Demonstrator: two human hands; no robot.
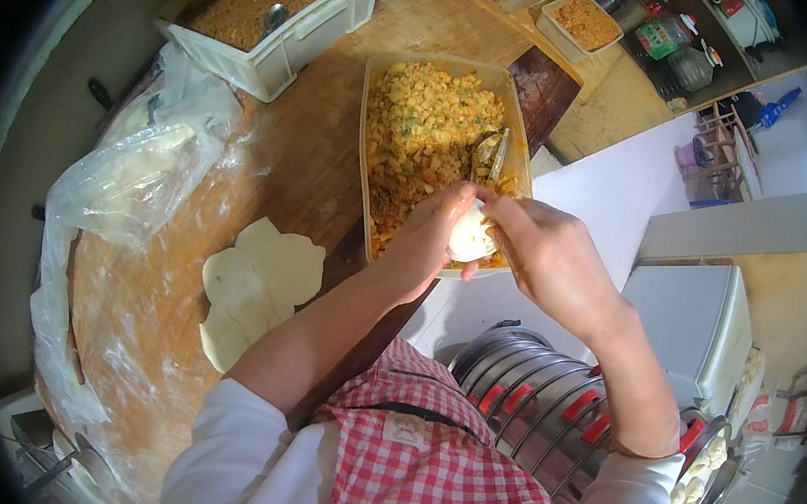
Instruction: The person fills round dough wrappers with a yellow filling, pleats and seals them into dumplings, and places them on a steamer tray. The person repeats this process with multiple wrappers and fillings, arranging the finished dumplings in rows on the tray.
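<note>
A small white dough bun [471,238] lies cupped in my left hand [425,236], over the near edge of a plastic tub of chopped vegetable filling [433,118]. The fingers of my right hand [544,246] pinch the dough's upper rim from the right. Part of the bun is hidden by the fingers. A metal spoon [500,154] rests in the filling just beyond my hands. On the floured wooden table, left of my left forearm, several flat dough wrappers [257,282] overlap.
Clear plastic sheeting [144,172] covers dough at the table's left. A white crate of brown filling [300,30] stands at the back left, a smaller filling tub [582,23] at the back right. Stacked metal steamer trays [541,408] stand at my lower right, with buns [685,500] on the end one.
</note>
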